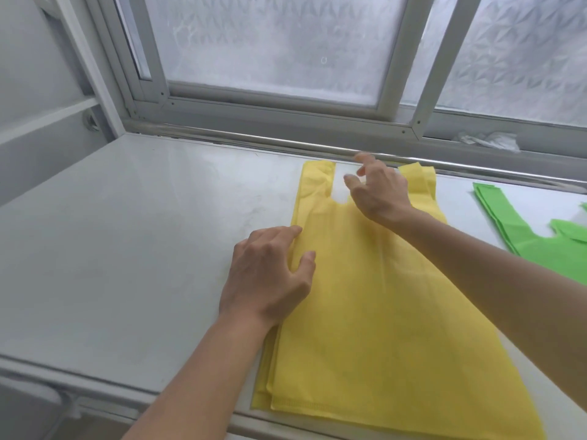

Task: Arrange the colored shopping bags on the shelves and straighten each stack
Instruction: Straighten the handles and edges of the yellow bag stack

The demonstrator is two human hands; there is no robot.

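We see the yellow bag stack (pixel 365 312) lying flat on the white shelf (pixel 127 249), its near edge at the shelf's front rim. Left hand (pixel 270 274) rests on the stack's left edge — fingers (pixel 279 236) relaxed, loosely spread, gripping nothing. Right hand (pixel 378 192) hovers by the handles, fingers loosely curled, empty. Farther right — green bags (pixel 533 236), below the frosted window (pixel 273 46).

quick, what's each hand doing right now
Left hand: open, fingers resting on the left edge of the yellow bag stack.
Right hand: open, fingers loosely curled above the handles, holding nothing.
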